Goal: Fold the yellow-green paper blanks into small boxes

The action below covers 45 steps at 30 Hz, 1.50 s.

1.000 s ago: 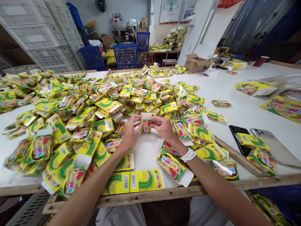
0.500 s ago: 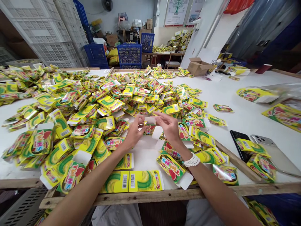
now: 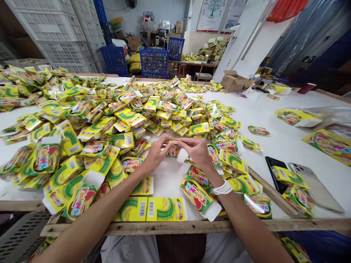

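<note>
One box [image 3: 173, 150] is held between the left hand [image 3: 157, 153] and the right hand [image 3: 197, 150], above the white table [image 3: 170, 177]. It is gripped at its two sides by narrowed fingertips; the thumbs are set near its upper edge. The top end is covered by a yellow panel. A beaded bracelet [image 3: 222, 187] is worn on the right wrist.

Beyond and to the left of the hands, the table is covered by a pile [image 3: 131, 118] of like boxes, too many to be counted. Two yellow panels with barcodes are laid end to end along the wooden edge [image 3: 153, 228].

One carton [image 3: 234, 82] is placed at the far side with its flaps raised; its contents cannot be seen. At least four blue crates [image 3: 154, 60] are stacked or leaned behind the table; the contents are too small to be identified. White crates [image 3: 55, 33] are stacked at the far left. One grey basket [image 3: 23, 233] is partly seen at lower left. Two phones [image 3: 318, 188] are laid at the right, with two boxes on or against them.
</note>
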Available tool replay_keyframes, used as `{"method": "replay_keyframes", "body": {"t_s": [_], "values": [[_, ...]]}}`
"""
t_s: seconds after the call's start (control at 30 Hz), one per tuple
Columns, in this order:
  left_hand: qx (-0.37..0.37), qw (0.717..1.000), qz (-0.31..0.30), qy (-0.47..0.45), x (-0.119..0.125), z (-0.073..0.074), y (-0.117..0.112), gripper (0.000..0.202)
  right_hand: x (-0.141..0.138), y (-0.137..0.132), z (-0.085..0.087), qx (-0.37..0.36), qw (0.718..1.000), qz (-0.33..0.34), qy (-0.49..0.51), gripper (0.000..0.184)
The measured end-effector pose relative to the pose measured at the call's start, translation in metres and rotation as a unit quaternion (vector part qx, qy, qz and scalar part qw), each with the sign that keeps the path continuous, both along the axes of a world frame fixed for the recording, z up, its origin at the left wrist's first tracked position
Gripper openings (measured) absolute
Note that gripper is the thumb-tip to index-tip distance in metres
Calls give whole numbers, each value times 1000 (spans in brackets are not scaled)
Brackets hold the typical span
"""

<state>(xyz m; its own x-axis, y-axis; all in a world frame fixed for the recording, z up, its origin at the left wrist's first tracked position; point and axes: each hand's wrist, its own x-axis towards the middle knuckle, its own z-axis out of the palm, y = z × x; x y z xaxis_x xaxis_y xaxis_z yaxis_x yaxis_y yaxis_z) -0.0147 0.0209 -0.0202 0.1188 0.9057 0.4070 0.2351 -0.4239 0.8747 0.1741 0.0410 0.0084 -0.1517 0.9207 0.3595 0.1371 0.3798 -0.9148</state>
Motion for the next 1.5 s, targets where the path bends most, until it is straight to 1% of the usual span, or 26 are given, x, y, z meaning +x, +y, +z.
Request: {"method": "replay_keyframes", "body": {"t_s": [0.1, 0.23, 0.37, 0.43, 0.53, 0.6, 0.73, 0.8, 0.83, 0.9, 0.93, 1.0, 1.03, 1.1, 1.17, 1.2, 1.23, 1.27, 1.33, 1.37, 1.4, 1.43, 1.47, 1.5], "values": [[25, 1000, 8, 7, -1, 2, 1, 32, 1, 0, 0, 24, 999, 15, -22, 18], [48, 999, 15, 16, -3, 5, 2, 30, 8, 1, 3, 69, 992, 65, -86, 19], [36, 999, -1, 21, -4, 4, 1, 22, 10, 0, 4, 154, 969, 54, -184, 21], [43, 999, -1, 25, -5, 2, 2, 17, 6, -4, 5, 174, 955, 50, -235, 26], [75, 995, 35, 58, -7, -1, 4, 17, -1, -11, 7, 172, 932, 30, -319, 32], [88, 991, 54, 82, -8, -2, 5, 18, -4, -13, 8, 164, 921, 9, -353, 31], [103, 987, 63, 103, -6, 4, -3, 23, 0, -6, 8, 136, 926, -26, -350, 29], [115, 985, 87, 99, -4, 7, -9, 27, 6, 0, 11, 114, 927, -49, -353, 25], [117, 982, 110, 96, -3, 8, -11, 28, 10, 3, 15, 98, 932, -55, -346, 21], [106, 977, 162, 84, -3, 9, -13, 29, 23, 6, 26, 54, 955, -52, -288, 16], [98, 975, 184, 75, -3, 10, -12, 29, 31, 5, 33, 31, 971, -50, -232, 21], [85, 972, 212, 58, -3, 10, -11, 27, 54, 0, 50, 11, 993, -59, -101, 41], [82, 971, 220, 53, -3, 10, -11, 26, 67, -5, 59, 23, 996, -80, -36, 51], [82, 969, 228, 54, -2, 11, -10, 25, 94, -15, 72, 79, 983, -144, 84, 71], [82, 968, 228, 60, -1, 10, -9, 26, 114, -21, 79, 100, 966, -208, 120, 82], [80, 969, 226, 62, -1, 10, -9, 27, 119, -22, 79, 95, 967, -205, 121, 85], [78, 969, 224, 63, 0, 9, -9, 29, 121, -21, 78, 85, 973, -181, 116, 85], [75, 970, 222, 65, 0, 8, -9, 32, 119, -18, 75, 68, 982, -141, 102, 82], [71, 970, 219, 74, 0, 6, -8, 38, 109, -8, 65, 28, 997, -56, 39, 64], [69, 970, 217, 80, 0, 6, -7, 40, 103, -1, 60, 9, 999, -37, -17, 55], [68, 970, 216, 85, -1, 6, -7, 41, 98, 5, 53, 5, 995, -46, -89, 49], [67, 970, 215, 90, -1, 6, -7, 41, 94, 10, 47, 8, 981, -72, -182, 45], [66, 970, 214, 93, -1, 6, -7, 41, 92, 13, 41, 12, 953, -102, -284, 44], [66, 970, 214, 96, -1, 6, -7, 41, 92, 15, 36, 10, 917, -114, -381, 47]]}}
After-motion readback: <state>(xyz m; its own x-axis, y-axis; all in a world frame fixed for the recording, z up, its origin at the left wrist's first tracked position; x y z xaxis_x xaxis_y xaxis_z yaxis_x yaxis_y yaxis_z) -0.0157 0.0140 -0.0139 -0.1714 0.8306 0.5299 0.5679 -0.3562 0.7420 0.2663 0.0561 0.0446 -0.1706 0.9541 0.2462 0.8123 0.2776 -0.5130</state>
